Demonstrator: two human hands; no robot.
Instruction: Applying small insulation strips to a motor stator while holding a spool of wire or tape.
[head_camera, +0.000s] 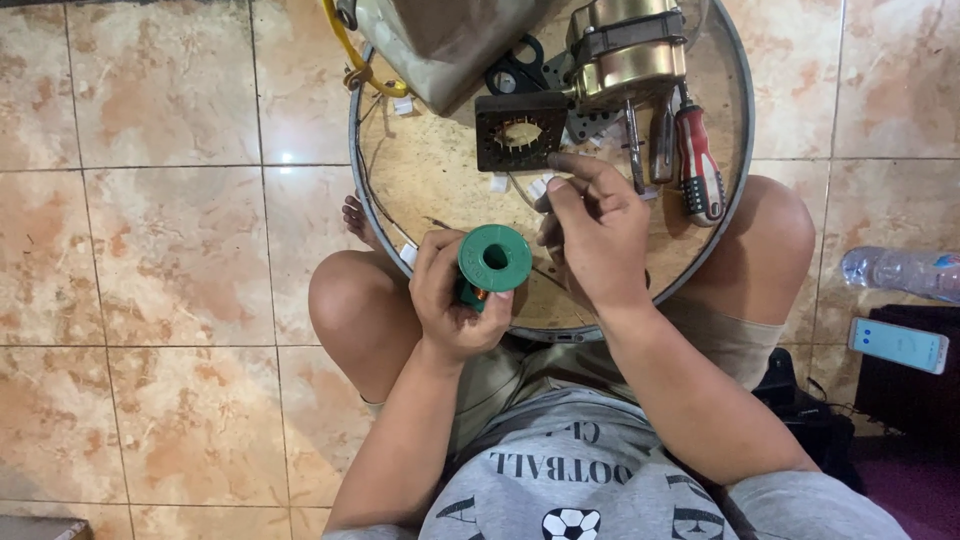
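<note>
You're sitting with both forearms reaching up from the bottom of the frame, your knees spreading wide on either side of a round board tray (420, 180). Your left hand (450, 300), just below the centre of the frame, is curling closed around a green spool (494, 259): fingers wrapping its lower body, thumb riding up the left side, the round green end facing the camera with a glimpse of copper wire showing underneath. Your right hand (595, 235) is hovering just right of the spool, wrist bending, fingers drawing together in a pinch with the index finger pointing toward the upper left; whether it's gripping a strand of wire, you can't tell from here, it's too fine to make out.

Moving farther up the tray, a dark square plate (520, 131) with a toothed round hole is lying right above your fingertips. To its right, a red-and-black-handled screwdriver (698, 165) is resting near the tray's rim, and a brass-coloured motor housing (625, 50) is sitting at the upper centre. Out at the right edge of the frame, a phone (897, 345) is lying on the floor below a plastic bottle (900, 272).
</note>
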